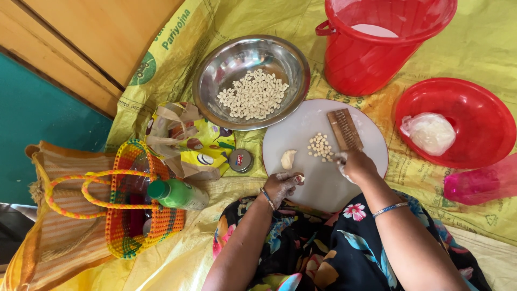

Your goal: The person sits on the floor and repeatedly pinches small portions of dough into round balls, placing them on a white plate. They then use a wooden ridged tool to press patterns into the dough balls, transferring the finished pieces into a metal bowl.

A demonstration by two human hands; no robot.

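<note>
A round white board [301, 129] lies on the yellow sheet in front of me. On it are a small lump of dough [288, 159], a cluster of several tiny dough pieces [321, 146] and a ridged wooden block [345, 129]. My left hand [282, 185] rests at the board's near edge, fingers pinched on a small bit of dough. My right hand [355, 166] hovers just below the wooden block, fingers curled on a bit of dough. A steel bowl [215, 75] behind the board holds many shaped dough pieces [253, 94].
A red bucket [377, 54] stands at the back right. A red basin [474, 108] holds a white bag [429, 132], with a pink cup [479, 180] beside it. At left sit a woven basket [129, 215], a green bottle [177, 194], a yellow packet [188, 143] and a small tin [240, 160].
</note>
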